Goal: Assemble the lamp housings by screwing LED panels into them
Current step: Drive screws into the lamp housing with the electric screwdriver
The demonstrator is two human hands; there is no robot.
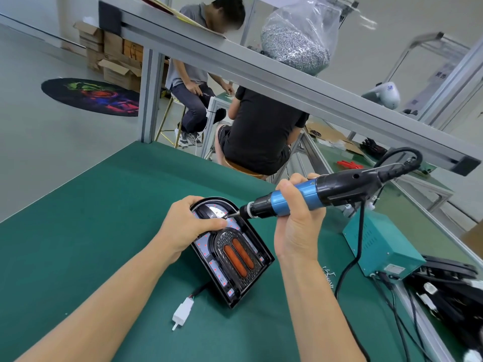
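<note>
At 9 o'clock of the lamp housing [235, 253] the left hand [189, 226] is seen, its fingers curled round the arched top edge, so the housing is held steady on the green desk [78, 231]; the LED panel [209, 253] is already laid inside it, and a white connector [183, 313] lies at 7 o'clock of the housing. At 3 o'clock the right hand [298, 220] is wrapped round the blue electric screwdriver [308, 195], whose bit is pointed at the arched top; one screw is judged to be in work, and others probably remain. The screw itself is too small to be made out; a dark pile at the far right edge is cut off.
</note>
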